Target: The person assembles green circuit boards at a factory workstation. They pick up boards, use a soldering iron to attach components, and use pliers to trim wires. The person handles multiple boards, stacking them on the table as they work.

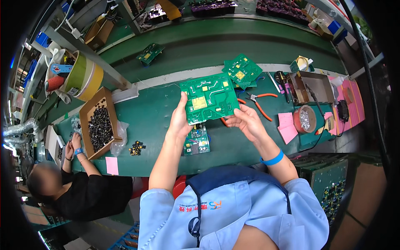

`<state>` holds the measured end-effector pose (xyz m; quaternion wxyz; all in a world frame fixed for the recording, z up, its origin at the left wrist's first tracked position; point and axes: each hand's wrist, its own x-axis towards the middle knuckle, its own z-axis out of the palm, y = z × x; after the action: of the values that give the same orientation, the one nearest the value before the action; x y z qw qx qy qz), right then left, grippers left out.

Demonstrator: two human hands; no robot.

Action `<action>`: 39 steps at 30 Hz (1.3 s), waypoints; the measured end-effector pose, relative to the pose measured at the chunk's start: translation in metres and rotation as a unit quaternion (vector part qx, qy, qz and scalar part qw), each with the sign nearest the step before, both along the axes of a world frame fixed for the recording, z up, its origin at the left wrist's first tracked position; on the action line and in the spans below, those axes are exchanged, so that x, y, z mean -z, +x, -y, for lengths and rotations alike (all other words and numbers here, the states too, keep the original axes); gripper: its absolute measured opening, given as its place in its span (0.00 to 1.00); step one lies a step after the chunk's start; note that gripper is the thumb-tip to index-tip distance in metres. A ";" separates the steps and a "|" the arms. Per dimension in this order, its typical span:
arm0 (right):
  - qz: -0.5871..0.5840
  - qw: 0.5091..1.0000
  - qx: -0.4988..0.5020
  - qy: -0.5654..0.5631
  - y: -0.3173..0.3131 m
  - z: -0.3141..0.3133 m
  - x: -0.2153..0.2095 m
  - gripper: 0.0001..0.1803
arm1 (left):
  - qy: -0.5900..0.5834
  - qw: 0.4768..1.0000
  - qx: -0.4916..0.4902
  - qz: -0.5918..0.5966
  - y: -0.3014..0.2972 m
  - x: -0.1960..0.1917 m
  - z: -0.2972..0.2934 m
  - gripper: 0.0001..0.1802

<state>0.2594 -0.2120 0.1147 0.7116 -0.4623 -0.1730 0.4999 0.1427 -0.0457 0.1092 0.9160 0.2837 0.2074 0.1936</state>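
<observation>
Between my two hands a green circuit board (pixel 216 98) is held up over the bench, its soldered side with yellow patches facing me. My left hand (pixel 180 118) grips its left edge, thumb on the face. At the lower right corner my right hand (pixel 248 121) pinches the board. Below it, partly hidden, another circuit board (pixel 197 141) with components lies on the green bench (pixel 160 162). Just beyond the held board is a stack of circuit boards (pixel 245 68). Orange-handled cutters (pixel 259 103) lie to the right of my right hand.
At left stand a cardboard box (pixel 109 121) of small black parts and a loose pile of parts (pixel 136 148). Pink paper (pixel 286 127), a round tin (pixel 304 119) and an open box (pixel 314 85) are at right. A co-worker (pixel 79 183) sits at left.
</observation>
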 end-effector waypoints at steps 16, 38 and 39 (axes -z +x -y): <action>-0.029 0.999 -0.040 -0.021 -0.004 0.001 0.009 0.11 | 0.013 0.999 0.013 -0.046 -0.010 0.012 -0.004 0.14; -0.013 0.996 -0.090 -0.024 -0.008 0.001 0.014 0.13 | 0.023 0.998 -0.025 -0.048 -0.027 0.006 0.001 0.16; -0.015 0.995 -0.093 -0.026 -0.008 0.001 0.014 0.13 | 0.024 0.998 -0.022 -0.045 -0.028 0.004 0.001 0.16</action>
<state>0.2517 -0.2134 0.1009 0.6526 -0.4546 -0.1914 0.5752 0.1149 -0.0470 0.1049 0.8942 0.3095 0.2498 0.2055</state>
